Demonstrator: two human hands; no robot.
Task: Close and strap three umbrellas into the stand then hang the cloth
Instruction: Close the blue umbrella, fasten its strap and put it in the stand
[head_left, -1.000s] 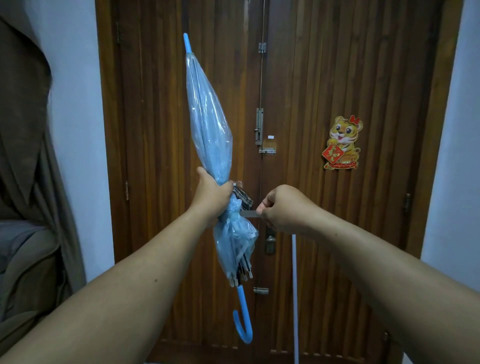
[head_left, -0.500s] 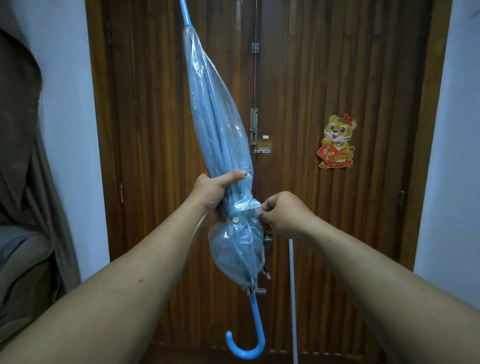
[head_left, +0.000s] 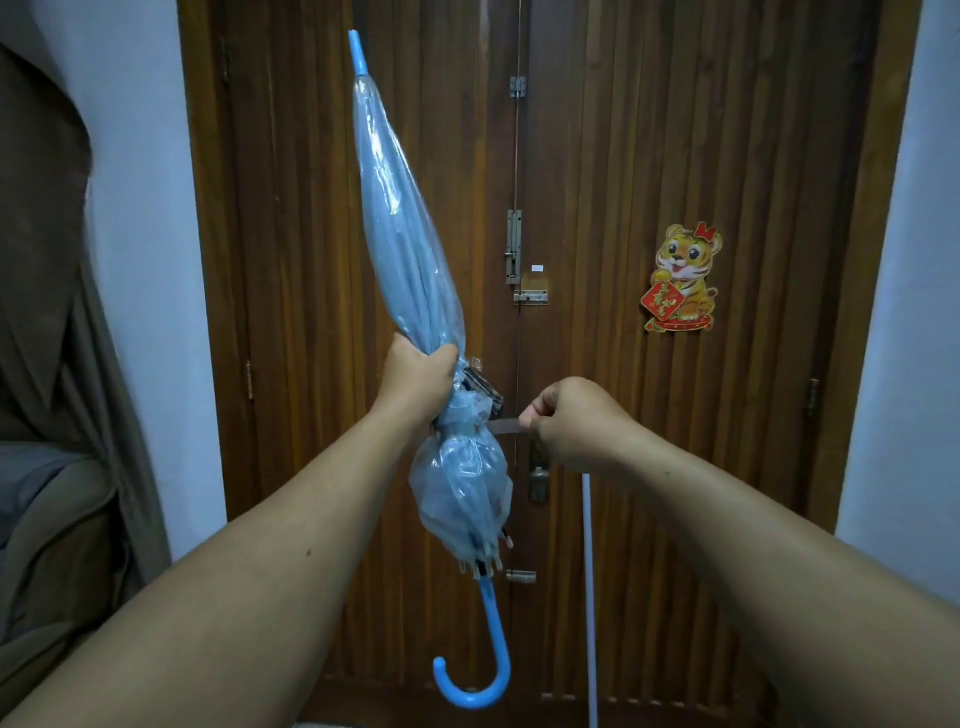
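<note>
Gripping the folded blue umbrella (head_left: 410, 270) around its middle, the left hand (head_left: 418, 382) keeps the canopy gathered, tip up, before the wooden door (head_left: 623, 156). The right hand (head_left: 571, 421) pinches the strap (head_left: 506, 427), pulled out sideways, probably to wrap it.

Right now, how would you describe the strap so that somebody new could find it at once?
Start at the wooden door; before it the left hand grips a blue umbrella. From its waist a thin clear strap runs sideways to the right hand, which pinches its end. It alone is flat and level, pulled taut between umbrella and hand.
</note>
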